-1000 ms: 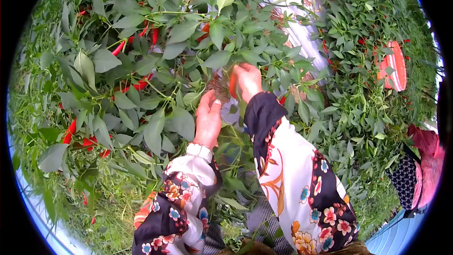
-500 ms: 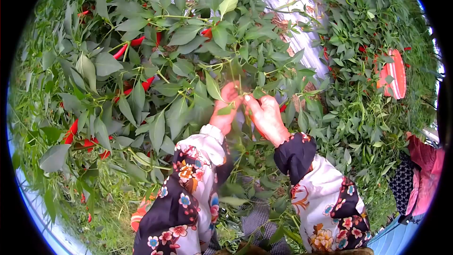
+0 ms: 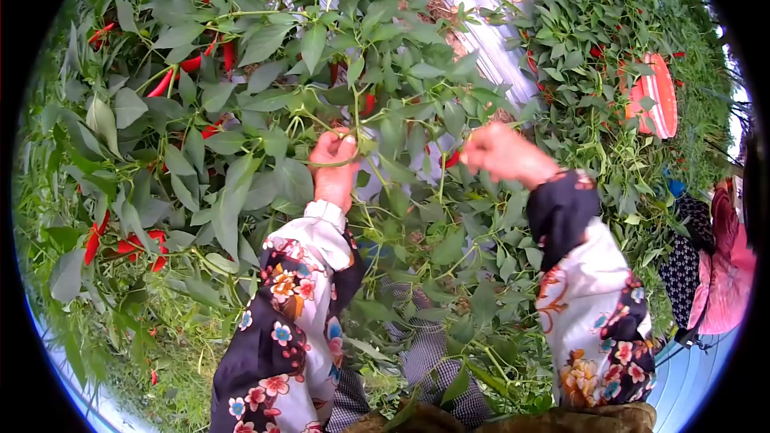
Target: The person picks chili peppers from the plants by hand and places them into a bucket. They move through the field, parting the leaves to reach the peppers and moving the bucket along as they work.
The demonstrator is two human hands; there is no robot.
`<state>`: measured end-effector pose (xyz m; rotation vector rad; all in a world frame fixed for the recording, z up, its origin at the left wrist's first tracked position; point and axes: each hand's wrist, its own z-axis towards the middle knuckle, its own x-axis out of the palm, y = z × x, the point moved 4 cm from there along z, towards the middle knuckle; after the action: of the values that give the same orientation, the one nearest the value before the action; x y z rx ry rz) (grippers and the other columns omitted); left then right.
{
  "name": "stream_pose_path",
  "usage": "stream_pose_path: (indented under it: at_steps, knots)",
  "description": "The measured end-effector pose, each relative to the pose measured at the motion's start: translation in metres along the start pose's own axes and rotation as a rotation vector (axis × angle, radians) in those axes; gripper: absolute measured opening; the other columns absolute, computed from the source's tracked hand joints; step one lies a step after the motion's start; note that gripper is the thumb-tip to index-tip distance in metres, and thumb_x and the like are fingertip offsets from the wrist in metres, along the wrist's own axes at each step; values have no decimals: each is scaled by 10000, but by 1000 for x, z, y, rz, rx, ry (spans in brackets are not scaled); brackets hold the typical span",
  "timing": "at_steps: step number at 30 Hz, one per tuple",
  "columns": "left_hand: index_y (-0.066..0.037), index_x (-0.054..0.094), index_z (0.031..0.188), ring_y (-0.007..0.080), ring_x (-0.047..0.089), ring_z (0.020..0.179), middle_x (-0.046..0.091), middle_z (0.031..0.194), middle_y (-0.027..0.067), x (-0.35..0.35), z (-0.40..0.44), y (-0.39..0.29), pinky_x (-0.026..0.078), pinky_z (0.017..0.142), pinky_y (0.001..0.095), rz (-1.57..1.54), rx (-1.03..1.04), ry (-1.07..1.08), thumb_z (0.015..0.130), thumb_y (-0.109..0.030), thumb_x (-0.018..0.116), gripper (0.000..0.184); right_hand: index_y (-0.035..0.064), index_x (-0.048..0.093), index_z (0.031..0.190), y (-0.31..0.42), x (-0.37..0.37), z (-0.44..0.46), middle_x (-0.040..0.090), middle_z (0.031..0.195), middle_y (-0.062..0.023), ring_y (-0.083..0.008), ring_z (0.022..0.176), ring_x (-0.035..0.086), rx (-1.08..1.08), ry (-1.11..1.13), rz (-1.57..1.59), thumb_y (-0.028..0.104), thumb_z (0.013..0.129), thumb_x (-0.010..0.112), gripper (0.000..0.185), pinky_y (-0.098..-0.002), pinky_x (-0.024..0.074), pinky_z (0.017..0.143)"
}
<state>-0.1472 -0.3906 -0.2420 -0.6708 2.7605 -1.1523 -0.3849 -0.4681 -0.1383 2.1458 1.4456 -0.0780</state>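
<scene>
Leafy chili pepper plants with several red chili peppers [image 3: 163, 82] fill the view. Near the middle, my left hand [image 3: 333, 168] has its fingers closed round a green stem [image 3: 355, 112] of the plant. To its right, my right hand [image 3: 509, 152] is smeared by motion, its fingers pointing left. A red chili pepper [image 3: 451, 159] shows right by those fingertips; whether they touch it I cannot tell. Another red pepper [image 3: 368, 104] hangs just above and right of my left hand.
A pale plastic sheet [image 3: 489, 28] covers the ground between rows. An orange-red container [image 3: 659, 96] stands among plants on the right. Pink and dark patterned cloth [image 3: 722, 273] is at the right edge. More red peppers [image 3: 144, 247] hang low on the left.
My hands, close together before, are now apart: the right moved right, while the left closed round the stem. The view shifted, so the plants appear farther left and higher.
</scene>
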Motion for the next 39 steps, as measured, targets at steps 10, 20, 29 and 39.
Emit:
stream_pose_path:
  at_steps: [10, 20, 29, 39]
  knots:
    - [-43, 498, 1202, 218, 590, 966, 553, 1137, 98, 6, 4, -3, 514, 794, 346, 27, -128, -27, 906, -114, 548, 309, 27, 595, 852, -117, 112, 88, 593, 683, -42, -94, 422, 416, 254, -313, 1042, 94, 857, 575, 69, -252, 317, 369]
    - [-22, 628, 1082, 141, 590, 854, 647, 986, 69, 107, -46, 47, 460, 750, 277, 462, -296, 523, 907, -187, 560, 250, 35, 580, 1089, -90, 140, -13, 637, 789, 10, -25, 463, 379, -98, -576, 962, 122, 907, 546, 205, -191, 295, 413]
    - [-4, 597, 1065, 165, 638, 892, 644, 1016, 77, 123, -115, 33, 506, 804, 298, 94, -265, 666, 875, -14, 577, 192, 23, 567, 1140, -82, 149, -105, 561, 784, 14, -57, 558, 482, -144, -606, 1024, 182, 900, 587, 289, -217, 389, 500]
    - [-13, 608, 1028, 166, 630, 942, 640, 1015, 69, 95, -135, 42, 477, 864, 292, -91, -158, 691, 875, -17, 578, 156, -4, 662, 922, -86, 95, -257, 664, 822, -118, -184, 737, 644, -56, -236, 357, 46, 805, 655, 127, -302, 497, 644]
